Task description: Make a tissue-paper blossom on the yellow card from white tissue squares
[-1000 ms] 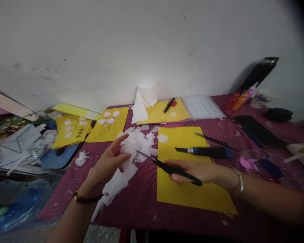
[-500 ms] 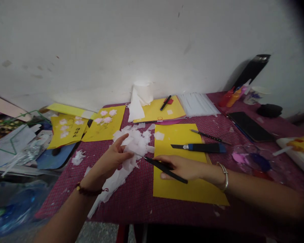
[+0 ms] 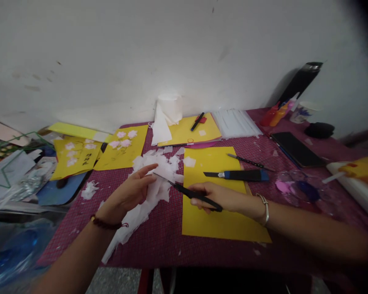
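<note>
My right hand (image 3: 216, 198) is closed around black-handled scissors (image 3: 199, 197), above a yellow sheet (image 3: 214, 224). Their thin metal blades point left, over a heap of torn white tissue paper (image 3: 158, 190). Close to the blade tips is my left hand (image 3: 131, 190), its index finger stretched out and the fingers apart. I see nothing held in it; whether a fingertip touches the blade I cannot tell. On the yellow sheet lies a blue and black utility knife (image 3: 237, 175) with its blade out, beside a thin dark brush (image 3: 248, 161). A white tissue scrap (image 3: 189, 161) rests at the sheet's upper left.
At the back stand a tissue roll (image 3: 169, 108) and yellow paper (image 3: 178, 134) with a pen (image 3: 197, 121). Yellow cards with pink flowers (image 3: 122, 149) lie left. To the right are glue sticks (image 3: 236, 123), a phone (image 3: 297, 150), a paint palette (image 3: 294, 190) and a glue gun (image 3: 360, 173).
My left fingers have drawn back a little from the heap, and more of the scissor blades shows. The right hand has turned the blades slightly upward. The whole view has shifted slightly.
</note>
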The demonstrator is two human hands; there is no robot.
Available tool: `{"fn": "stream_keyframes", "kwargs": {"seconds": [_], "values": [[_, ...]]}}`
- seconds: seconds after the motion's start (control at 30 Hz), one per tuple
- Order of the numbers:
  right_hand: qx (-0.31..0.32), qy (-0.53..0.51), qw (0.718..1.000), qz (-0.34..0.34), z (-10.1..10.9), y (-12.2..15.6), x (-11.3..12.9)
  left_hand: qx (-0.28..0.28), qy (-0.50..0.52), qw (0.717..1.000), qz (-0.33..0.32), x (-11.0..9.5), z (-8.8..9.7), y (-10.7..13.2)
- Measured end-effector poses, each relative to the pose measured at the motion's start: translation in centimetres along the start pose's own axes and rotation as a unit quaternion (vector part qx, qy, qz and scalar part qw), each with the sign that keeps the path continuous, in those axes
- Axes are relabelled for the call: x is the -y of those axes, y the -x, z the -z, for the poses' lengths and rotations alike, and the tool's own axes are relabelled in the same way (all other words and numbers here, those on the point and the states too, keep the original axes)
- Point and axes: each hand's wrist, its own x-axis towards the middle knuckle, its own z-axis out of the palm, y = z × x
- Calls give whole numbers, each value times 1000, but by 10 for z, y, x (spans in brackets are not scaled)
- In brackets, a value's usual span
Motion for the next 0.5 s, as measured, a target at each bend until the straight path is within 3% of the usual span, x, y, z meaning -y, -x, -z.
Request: {"fn": "stream_keyframes", "kwargs": {"seconds": [0.17,0.37,0.5], "values": [[20,93,995,28,9,5,2,-5,-7,1000,-16,9,9,-4],[42,170,985,11,25,18,5,-98,92,990,-49,11,14,-9],[32,272,961,24,28,17,6,-85,107,989,-48,10,11,-9]]}}
